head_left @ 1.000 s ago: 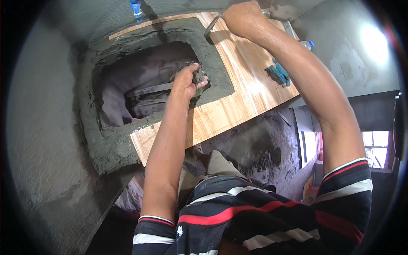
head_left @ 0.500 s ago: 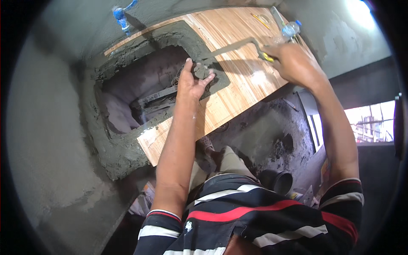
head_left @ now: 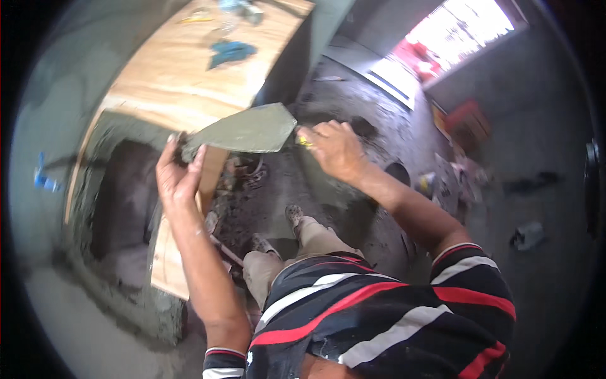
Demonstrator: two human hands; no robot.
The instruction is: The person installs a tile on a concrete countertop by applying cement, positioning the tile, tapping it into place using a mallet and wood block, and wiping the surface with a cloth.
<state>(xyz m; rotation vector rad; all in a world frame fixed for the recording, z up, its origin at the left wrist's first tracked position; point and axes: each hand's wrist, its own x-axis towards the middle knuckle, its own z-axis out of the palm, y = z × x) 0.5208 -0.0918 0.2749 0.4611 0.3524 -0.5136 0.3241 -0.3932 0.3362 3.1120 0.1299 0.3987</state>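
My right hand [head_left: 336,150] is closed round the yellow handle of a pointing trowel [head_left: 252,129], held over the floor beside the board. The flat blade, coated in grey, points left toward my left hand [head_left: 180,174]. Between the raised thumb and fingers of that hand sits a lump of wet mortar [head_left: 187,149], right at the blade's tip. Behind and left of it, a rectangular opening [head_left: 123,202] is framed by a rough band of grey mortar [head_left: 95,142] on the wooden board [head_left: 164,79].
On the board's far part lie a blue cloth or bag [head_left: 230,54], a clear bottle [head_left: 228,24] and a yellow pencil-like piece [head_left: 197,18]. A blue tap fitting [head_left: 45,181] juts from the left wall. Rubble and bags [head_left: 445,183] lie on the floor at right, near a red box [head_left: 467,123].
My view has turned to the right. The trowel has come back from over the board, its blade now broadside to me. My left hand has moved off the opening's edge with the mortar.
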